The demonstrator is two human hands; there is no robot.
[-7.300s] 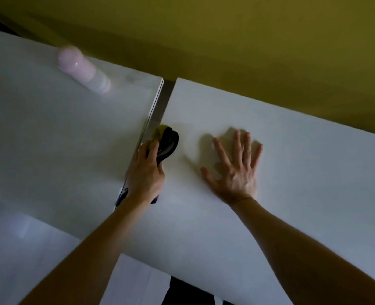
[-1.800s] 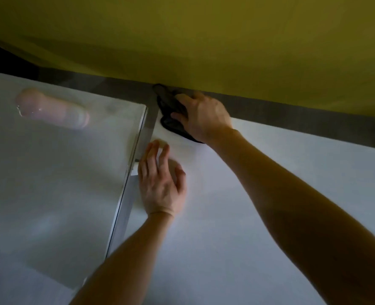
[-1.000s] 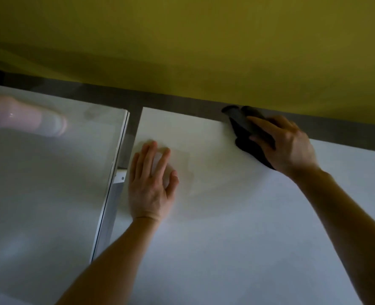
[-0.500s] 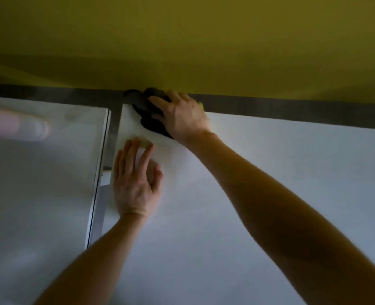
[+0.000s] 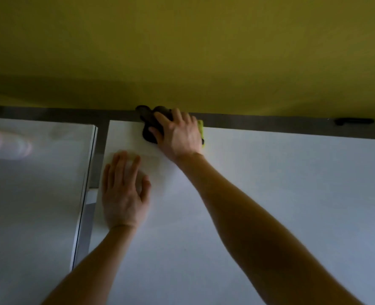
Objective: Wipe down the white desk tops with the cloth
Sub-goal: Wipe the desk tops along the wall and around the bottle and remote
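Observation:
Two white desk tops lie side by side: the left desk (image 5: 39, 194) and the right desk (image 5: 270, 194), with a narrow gap between them. A dark cloth with a yellow-green edge (image 5: 148, 126) lies on the far left part of the right desk, against the back edge. My right hand (image 5: 177, 135) presses on the cloth with fingers spread over it. My left hand (image 5: 123, 192) rests flat on the right desk near its left edge, fingers straight.
A yellow-green wall (image 5: 182, 51) rises right behind the desks. A pale pink bottle (image 5: 6, 144), blurred, lies on the left desk at its far left. A small dark object (image 5: 354, 121) sits in the strip behind the right desk.
My right hand swept the cloth along the back edge to the right, back to the far left corner, and now a little right again. My left hand stayed flat in place.

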